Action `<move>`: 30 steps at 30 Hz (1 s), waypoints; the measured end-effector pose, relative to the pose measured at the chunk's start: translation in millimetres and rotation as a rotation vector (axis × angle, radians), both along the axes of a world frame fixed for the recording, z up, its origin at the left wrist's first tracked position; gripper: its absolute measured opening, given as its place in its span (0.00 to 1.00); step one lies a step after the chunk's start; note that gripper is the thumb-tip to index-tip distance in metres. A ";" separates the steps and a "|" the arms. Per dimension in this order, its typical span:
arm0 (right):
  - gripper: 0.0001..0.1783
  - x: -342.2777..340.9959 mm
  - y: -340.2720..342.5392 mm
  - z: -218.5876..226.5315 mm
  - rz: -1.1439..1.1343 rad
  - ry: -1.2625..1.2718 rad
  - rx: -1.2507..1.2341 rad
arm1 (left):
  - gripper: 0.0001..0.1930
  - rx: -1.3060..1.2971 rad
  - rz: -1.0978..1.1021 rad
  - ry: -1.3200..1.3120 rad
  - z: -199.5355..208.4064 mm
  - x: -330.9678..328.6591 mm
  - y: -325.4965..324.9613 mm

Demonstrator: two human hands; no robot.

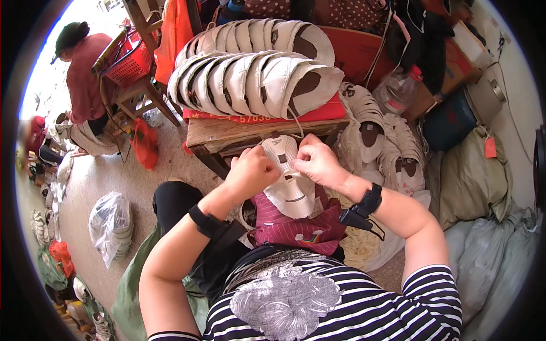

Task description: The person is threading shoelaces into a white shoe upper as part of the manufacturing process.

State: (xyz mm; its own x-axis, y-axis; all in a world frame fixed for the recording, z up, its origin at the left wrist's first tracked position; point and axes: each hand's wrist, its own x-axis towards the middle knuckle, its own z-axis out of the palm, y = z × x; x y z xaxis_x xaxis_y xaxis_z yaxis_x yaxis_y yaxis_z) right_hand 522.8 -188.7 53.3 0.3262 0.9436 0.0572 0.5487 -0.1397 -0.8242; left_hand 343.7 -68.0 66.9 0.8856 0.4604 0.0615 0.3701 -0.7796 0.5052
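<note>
A white shoe upper (291,199) with perforations and a small dark rectangle lies across my lap, over a maroon striped cloth (273,221). My left hand (254,170), fingers curled, grips the upper's left edge. On the opposite edge my right hand (319,163) pinches it between thumb and fingers. Whether a needle or thread is in either hand is too small to tell. Just beyond my hands, two long rows of nested white shoe uppers (239,85) rest on a red sheet (318,115) on top of a wooden stool or low table (213,132).
More nested uppers (364,128) stand to the right, near a clear plastic bottle (398,91). Filled sacks (475,182) line the right side. At the left, a clear bag (112,224) sits on the floor; farther off, a person (88,74) sits near a red basket (128,62).
</note>
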 end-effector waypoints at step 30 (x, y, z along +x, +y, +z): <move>0.08 53.1 12.5 268.2 0.673 0.749 0.629 | 0.26 -1.037 -0.344 -0.185 61.2 11.6 -13.9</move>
